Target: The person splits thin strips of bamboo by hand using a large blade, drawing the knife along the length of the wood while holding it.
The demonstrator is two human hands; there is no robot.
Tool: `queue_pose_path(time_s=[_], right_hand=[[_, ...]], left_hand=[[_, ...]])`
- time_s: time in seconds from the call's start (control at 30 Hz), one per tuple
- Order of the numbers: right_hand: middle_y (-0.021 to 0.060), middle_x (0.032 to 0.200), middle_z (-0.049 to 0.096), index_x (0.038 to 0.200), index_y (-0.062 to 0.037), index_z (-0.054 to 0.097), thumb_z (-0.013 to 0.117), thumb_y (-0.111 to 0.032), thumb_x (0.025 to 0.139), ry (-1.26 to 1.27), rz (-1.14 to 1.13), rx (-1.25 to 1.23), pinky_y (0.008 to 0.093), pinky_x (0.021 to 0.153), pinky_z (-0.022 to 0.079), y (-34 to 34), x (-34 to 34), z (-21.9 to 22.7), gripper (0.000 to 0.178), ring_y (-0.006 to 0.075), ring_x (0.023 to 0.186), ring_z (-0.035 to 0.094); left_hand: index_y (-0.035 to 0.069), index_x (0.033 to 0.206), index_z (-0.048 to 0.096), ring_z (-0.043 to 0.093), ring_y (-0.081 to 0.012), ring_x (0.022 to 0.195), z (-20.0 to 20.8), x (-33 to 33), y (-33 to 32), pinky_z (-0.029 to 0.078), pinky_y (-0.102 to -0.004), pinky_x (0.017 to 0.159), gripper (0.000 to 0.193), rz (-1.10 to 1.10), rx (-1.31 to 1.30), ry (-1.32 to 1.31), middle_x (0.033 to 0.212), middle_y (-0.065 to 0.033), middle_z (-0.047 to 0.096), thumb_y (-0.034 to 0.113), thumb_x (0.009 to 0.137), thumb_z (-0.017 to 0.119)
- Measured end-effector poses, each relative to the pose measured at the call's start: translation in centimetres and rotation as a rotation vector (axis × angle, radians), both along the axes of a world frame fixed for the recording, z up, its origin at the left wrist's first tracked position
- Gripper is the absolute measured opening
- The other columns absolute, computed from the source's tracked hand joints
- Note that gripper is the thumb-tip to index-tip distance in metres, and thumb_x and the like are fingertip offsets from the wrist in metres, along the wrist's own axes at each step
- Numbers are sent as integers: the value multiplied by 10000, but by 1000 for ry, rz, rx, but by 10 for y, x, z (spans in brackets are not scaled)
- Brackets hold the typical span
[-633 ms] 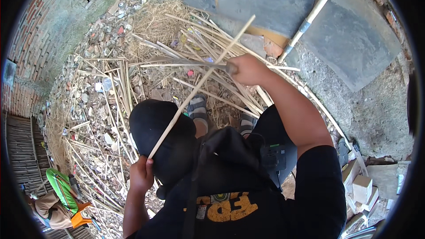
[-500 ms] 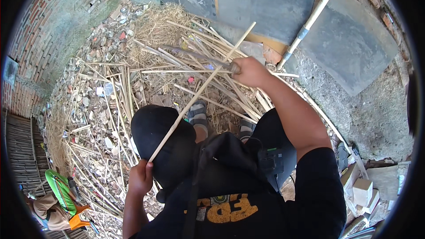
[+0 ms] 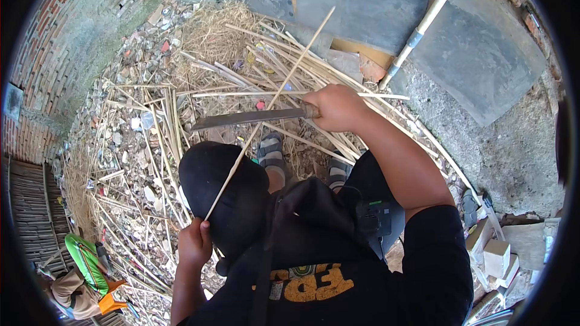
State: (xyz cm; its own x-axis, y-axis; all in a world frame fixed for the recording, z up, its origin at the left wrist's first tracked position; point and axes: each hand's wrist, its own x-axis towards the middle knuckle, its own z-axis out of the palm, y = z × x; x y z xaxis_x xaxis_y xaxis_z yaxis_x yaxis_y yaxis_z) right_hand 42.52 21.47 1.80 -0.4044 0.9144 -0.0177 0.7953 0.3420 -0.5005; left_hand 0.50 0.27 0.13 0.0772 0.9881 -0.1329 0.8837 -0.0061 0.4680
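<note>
Stick slants forward, held in left hand; outstretched right hand grips machete.

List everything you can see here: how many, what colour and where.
Blade: one, dark grey, centre
Long stick: one, pale, slanting through the centre
Loose sticks: many, pale, around the centre
Straw heap: one, tan, upper left
Rubble: many pieces, mixed, mostly left
Brick wall: one, reddish, upper left
Panels: several, grey, top
Pole: one, whitish, upper right
Blocks: a few, pale, lower right
Curved object: one, green, lower left
Angular object: one, orange, lower left
Shirt: one, black, bottom centre
Sandals: two, grey, near centre
Left hand: one, bare, on the long stick's end
Right hand: one, bare, gripping the blade's handle
</note>
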Motion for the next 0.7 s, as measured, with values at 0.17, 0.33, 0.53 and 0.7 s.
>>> queue_pose_path(time_s=[0.17, 0.33, 0.53, 0.7], right_hand=[[178, 802, 683, 964, -66, 684, 649, -119, 744, 114, -231, -23, 462, 745, 538, 29, 48, -24, 229, 369, 794, 676], [180, 798, 675, 984, -73, 699, 700, -172, 753, -101, -8, 7, 456, 739, 524, 2, 10, -6, 252, 341, 775, 670], [203, 797, 661, 975, -47, 683, 701, -171, 751, 37, -142, -66, 459, 730, 517, 21, 42, -20, 257, 366, 771, 656], [227, 830, 665, 984, -34, 682, 697, -172, 726, -126, 31, -46, 460, 761, 521, 1, 13, -5, 293, 397, 814, 660]], left_hand=[[41, 776, 493, 561, -488, 593, -2, 4, 2, 403, -544, 531, 361, -15, 61, 63, 595, -234, 546, 276, 1047, 459], [51, 801, 502, 580, -475, 596, -2, 4, -4, 417, -558, 541, 330, 8, 58, 135, 604, -227, 569, 273, 1041, 467], [60, 813, 503, 593, -469, 589, -3, 10, -1, 433, -556, 529, 296, -8, 124, 176, 611, -229, 577, 258, 1032, 480], [58, 808, 502, 588, -477, 586, -7, 5, -7, 434, -562, 533, 297, -5, 98, 190, 617, -232, 579, 258, 1028, 487]])
